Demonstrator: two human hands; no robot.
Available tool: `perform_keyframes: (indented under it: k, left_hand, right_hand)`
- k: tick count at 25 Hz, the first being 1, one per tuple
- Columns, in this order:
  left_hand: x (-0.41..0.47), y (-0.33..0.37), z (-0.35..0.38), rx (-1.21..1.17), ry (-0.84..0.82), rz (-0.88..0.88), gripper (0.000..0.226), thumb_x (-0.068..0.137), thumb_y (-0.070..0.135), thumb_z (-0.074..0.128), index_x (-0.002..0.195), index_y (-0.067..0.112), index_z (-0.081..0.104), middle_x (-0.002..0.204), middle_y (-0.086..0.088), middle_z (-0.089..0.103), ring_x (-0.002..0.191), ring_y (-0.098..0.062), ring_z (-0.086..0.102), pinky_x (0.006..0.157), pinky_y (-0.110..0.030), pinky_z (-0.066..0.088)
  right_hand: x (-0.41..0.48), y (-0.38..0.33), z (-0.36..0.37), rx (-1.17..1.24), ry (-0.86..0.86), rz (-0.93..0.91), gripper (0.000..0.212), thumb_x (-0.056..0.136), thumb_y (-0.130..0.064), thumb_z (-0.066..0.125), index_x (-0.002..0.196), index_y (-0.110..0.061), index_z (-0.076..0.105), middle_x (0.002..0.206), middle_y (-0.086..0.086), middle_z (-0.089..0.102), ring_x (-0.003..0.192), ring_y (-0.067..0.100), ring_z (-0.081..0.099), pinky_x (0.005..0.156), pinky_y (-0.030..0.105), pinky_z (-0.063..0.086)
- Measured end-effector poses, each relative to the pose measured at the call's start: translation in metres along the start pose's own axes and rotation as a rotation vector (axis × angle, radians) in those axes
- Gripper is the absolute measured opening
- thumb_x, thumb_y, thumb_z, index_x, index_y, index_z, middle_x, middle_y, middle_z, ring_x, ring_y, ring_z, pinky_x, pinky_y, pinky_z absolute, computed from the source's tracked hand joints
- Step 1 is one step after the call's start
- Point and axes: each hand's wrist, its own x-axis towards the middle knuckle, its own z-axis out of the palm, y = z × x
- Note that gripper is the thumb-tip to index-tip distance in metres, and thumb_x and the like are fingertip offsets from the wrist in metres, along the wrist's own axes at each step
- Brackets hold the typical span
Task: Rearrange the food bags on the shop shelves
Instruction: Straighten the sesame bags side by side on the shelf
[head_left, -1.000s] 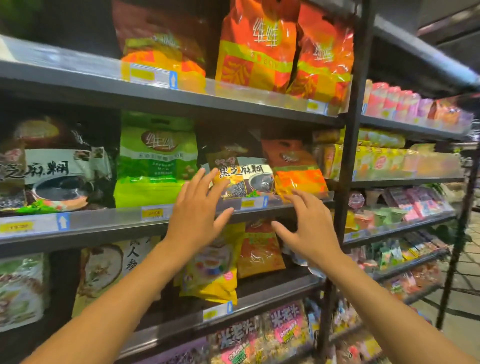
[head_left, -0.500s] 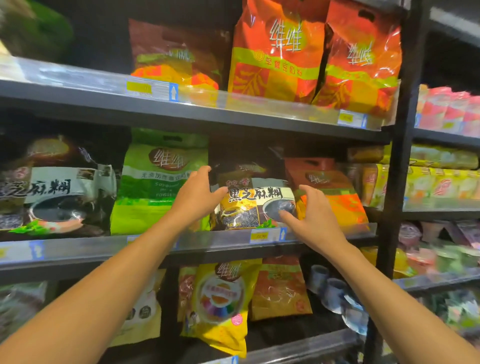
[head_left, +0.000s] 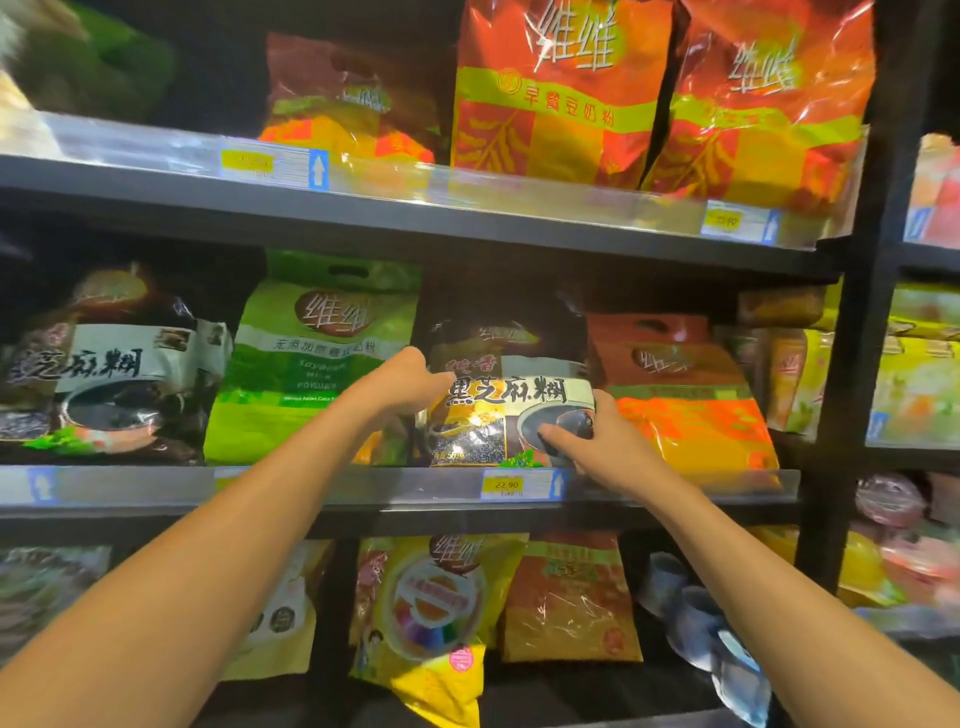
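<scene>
1. While I reach up to the middle shelf (head_left: 156, 491), a dark bag (head_left: 104, 374) sits far to the left of my fingers, well apart from them.
2. Just left of my left fingers stands the green bag (head_left: 311, 353). It is right beside the bag I want. If I pull too fast, my arm may bump it and tip it over.
3. My left hand (head_left: 400, 384) holds the left edge of the sesame bag (head_left: 511, 410). My thumb lies on the front. My other fingers go round behind the edge, so I cannot see their tips.
4. The sesame bag stands up between my two hands, behind the clear rail, right above the yellow price tag (head_left: 506, 484). It looks shiny and smooth, so I think it could slip if I hold it too softly. Its bottom may also catch on the rail if I do not lift first.
5. My right hand (head_left: 597, 447) pinches the right edge low down. The thumb is on the front and the fingers wrap round the side.
6. Just right of my right fingers is the orange bag (head_left: 685, 410), close against them. If the sesame bag comes out, I think the orange bag may flop into the gap or slide off.
</scene>
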Motion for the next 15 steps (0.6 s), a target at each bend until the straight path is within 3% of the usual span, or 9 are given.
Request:
perform_keyframes:
  k: [2,6,9,12,15]
  left_hand:
    - [-0.001,0.002,0.005,-0.071,-0.024,-0.025,0.068,0.105,0.031,0.058,0.158,0.008,0.023,0.13,-0.009,0.053,0.09,-0.025,0.053,0.064,-0.046,0.061]
    - [0.003,-0.006,0.013,-0.147,0.019,-0.01,0.075,0.101,0.017,0.063,0.161,0.016,0.018,0.134,-0.008,0.047,0.105,-0.031,0.055,0.075,-0.051,0.062]
    - [0.008,-0.006,0.012,-0.184,0.058,-0.013,0.069,0.103,0.011,0.054,0.162,0.018,0.017,0.13,-0.006,0.045,0.108,-0.031,0.054,0.089,-0.056,0.061]
    - [0.012,-0.003,0.007,-0.239,0.095,-0.021,0.064,0.105,0.009,0.05,0.161,0.019,0.021,0.128,-0.006,0.045,0.111,-0.031,0.054,0.086,-0.051,0.063]
    - [0.015,0.0,0.002,-0.327,0.139,-0.017,0.06,0.105,0.013,0.052,0.158,0.016,0.025,0.121,-0.005,0.049,0.115,-0.03,0.056,0.081,-0.046,0.062]
  right_hand:
    - [0.005,0.003,-0.001,0.03,-0.003,-0.006,0.08,0.087,-0.059,0.07,0.147,-0.021,0.035,0.137,-0.002,0.06,0.116,0.021,0.063,0.093,0.038,0.055]
    - [0.012,0.003,0.0,0.118,-0.008,-0.008,0.068,0.091,-0.051,0.07,0.143,-0.021,0.038,0.132,-0.005,0.061,0.113,0.018,0.062,0.093,0.037,0.054]
    - [0.021,0.0,-0.002,0.138,0.023,-0.015,0.059,0.09,-0.051,0.071,0.134,-0.023,0.044,0.126,-0.004,0.065,0.109,0.018,0.065,0.092,0.042,0.057]
    - [0.032,-0.011,-0.009,0.086,0.036,-0.012,0.054,0.09,-0.054,0.07,0.122,-0.017,0.048,0.111,-0.001,0.066,0.098,0.02,0.066,0.075,0.038,0.055]
    - [0.041,-0.021,-0.018,0.119,0.044,0.006,0.054,0.09,-0.054,0.071,0.118,-0.012,0.05,0.108,0.003,0.064,0.096,0.02,0.064,0.074,0.038,0.054]
